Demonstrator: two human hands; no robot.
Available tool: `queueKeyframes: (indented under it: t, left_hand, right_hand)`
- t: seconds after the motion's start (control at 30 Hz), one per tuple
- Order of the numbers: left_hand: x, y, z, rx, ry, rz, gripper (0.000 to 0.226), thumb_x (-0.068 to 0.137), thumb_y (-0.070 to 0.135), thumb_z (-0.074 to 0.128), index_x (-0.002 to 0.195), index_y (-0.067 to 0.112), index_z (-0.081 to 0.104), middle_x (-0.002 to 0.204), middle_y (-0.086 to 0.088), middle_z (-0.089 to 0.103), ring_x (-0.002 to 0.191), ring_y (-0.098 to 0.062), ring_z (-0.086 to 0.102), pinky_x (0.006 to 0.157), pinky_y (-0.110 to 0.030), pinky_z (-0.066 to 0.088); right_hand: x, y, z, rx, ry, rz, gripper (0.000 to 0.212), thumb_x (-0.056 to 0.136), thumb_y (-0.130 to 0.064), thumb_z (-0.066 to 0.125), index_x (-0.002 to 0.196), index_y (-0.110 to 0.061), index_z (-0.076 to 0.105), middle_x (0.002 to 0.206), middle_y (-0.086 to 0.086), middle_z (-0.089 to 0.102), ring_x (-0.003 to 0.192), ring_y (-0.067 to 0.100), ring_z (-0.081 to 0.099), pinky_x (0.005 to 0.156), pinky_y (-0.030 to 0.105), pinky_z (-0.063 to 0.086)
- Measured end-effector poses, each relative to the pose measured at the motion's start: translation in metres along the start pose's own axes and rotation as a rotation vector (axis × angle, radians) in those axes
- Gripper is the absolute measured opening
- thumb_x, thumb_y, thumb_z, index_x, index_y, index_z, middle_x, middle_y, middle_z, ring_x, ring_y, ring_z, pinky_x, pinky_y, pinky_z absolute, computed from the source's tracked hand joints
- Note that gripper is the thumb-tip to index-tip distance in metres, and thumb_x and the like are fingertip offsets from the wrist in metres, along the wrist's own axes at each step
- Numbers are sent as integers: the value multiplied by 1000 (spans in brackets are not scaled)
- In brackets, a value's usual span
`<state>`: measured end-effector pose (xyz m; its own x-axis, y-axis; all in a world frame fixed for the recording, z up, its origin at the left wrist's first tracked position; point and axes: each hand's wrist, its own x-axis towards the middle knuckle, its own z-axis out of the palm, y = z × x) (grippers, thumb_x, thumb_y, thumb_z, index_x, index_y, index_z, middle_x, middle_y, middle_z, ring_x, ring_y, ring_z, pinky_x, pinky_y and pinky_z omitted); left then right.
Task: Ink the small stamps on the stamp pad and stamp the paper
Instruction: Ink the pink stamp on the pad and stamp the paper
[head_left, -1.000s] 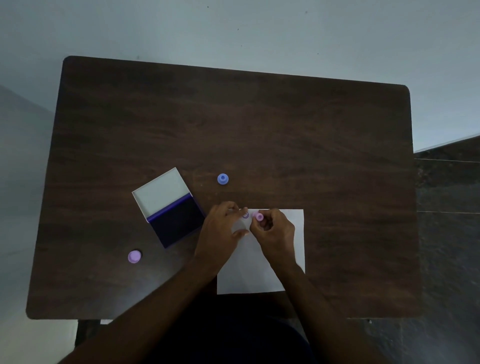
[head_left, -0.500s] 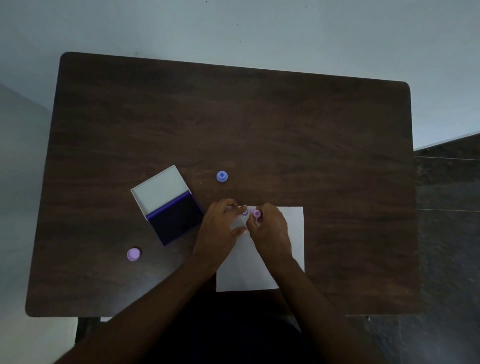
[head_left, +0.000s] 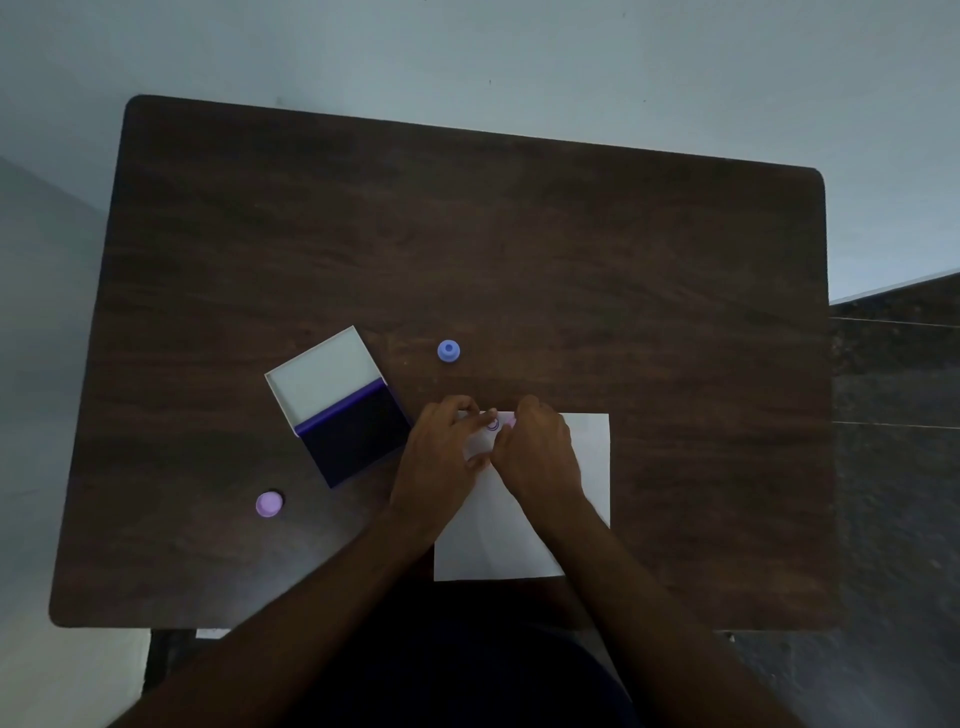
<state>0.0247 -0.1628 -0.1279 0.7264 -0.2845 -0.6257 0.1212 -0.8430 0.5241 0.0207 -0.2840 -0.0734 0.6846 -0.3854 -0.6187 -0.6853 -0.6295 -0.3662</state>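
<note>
The paper (head_left: 587, 467) is pinned flat by the left hand (head_left: 441, 457) so that the pink stamp (head_left: 510, 422), pinched in the right hand (head_left: 540, 457), prints cleanly beside a purple ring mark (head_left: 492, 425).

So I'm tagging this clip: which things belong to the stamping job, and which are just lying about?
In the job:
- pink stamp, pinched by the right hand
- paper, steadied by the left hand, one round print on it
- open stamp pad

Lying idle for now:
- blue stamp
- lilac stamp
</note>
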Motion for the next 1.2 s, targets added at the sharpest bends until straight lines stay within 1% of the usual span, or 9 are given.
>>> queueKeyframes:
  t: [0.1, 0.27, 0.4, 0.57, 0.7, 0.77, 0.93, 1.07, 1.2]
  left_hand:
    - [8, -7, 6, 12, 63, 81, 49, 91, 26, 59, 136, 16, 42, 146, -7, 38, 132, -18, 34, 106, -28, 27]
    - [6, -7, 5, 19, 84, 85, 52, 88, 29, 63, 136, 21, 44, 144, -7, 40, 131, -20, 35, 106, -29, 27]
    - [5, -6, 7, 42, 71, 69, 50, 82, 18, 72, 127, 5, 54, 135, -19, 51, 124, -33, 46, 103, -34, 28]
    - [5, -6, 8, 33, 81, 47, 47, 81, 11, 72, 124, -1, 56, 131, -24, 52, 121, -38, 47, 101, -38, 31]
    - [0, -7, 6, 50, 131, 179, 46, 63, 4, 84, 105, -3, 66, 107, -27, 65, 95, -44, 63, 84, -40, 38]
    - [-3, -4, 1, 64, 181, 231, 46, 59, 6, 87, 101, 0, 69, 102, -24, 67, 91, -42, 65, 81, -38, 37]
    - [-9, 6, -11, 97, 219, 259, 47, 71, 23, 82, 114, 11, 66, 121, -14, 61, 109, -30, 56, 90, -30, 32]
    - [-12, 16, -19, 139, 241, 214, 57, 69, 37, 81, 120, 21, 62, 124, 1, 57, 112, -16, 51, 86, -21, 33]
    - [-18, 19, -22, 137, 259, 233, 58, 68, 34, 83, 119, 18, 62, 120, 0, 60, 108, -16, 54, 82, -19, 37]
  right_hand:
    - [0, -1, 0, -8, -6, -7, 38, 88, -39, 59, 112, -10, 57, 115, 10, 63, 105, 23, 58, 91, 30, 44]
    - [1, -3, -1, 9, -5, 46, 39, 88, -39, 60, 115, -10, 56, 119, 10, 62, 108, 24, 57, 94, 32, 43]
    - [1, -5, -1, -5, 10, 32, 39, 88, -38, 61, 114, -9, 56, 119, 12, 62, 109, 25, 57, 93, 32, 44]
    - [-3, -6, 2, -13, 71, -7, 35, 88, -34, 63, 108, -6, 57, 112, 14, 64, 103, 25, 59, 87, 32, 46]
    - [-7, -5, 4, -11, 120, -27, 32, 86, -31, 65, 105, -6, 58, 108, 14, 65, 100, 26, 60, 85, 33, 48]
    - [-7, -5, 6, -33, 118, -32, 34, 85, -30, 66, 109, -7, 57, 112, 13, 64, 103, 25, 59, 88, 33, 48]
    - [-11, -4, -4, -20, 49, 11, 33, 89, -33, 60, 111, -9, 59, 113, 10, 64, 102, 22, 60, 90, 31, 48]
    - [-46, 16, -22, 125, 266, -9, 11, 89, -29, 59, 85, -18, 59, 84, -2, 66, 71, 8, 57, 68, 20, 48]
    - [-83, 32, -26, 265, 344, -30, 10, 86, -32, 62, 80, -25, 59, 77, -12, 64, 68, 3, 59, 60, 12, 43]
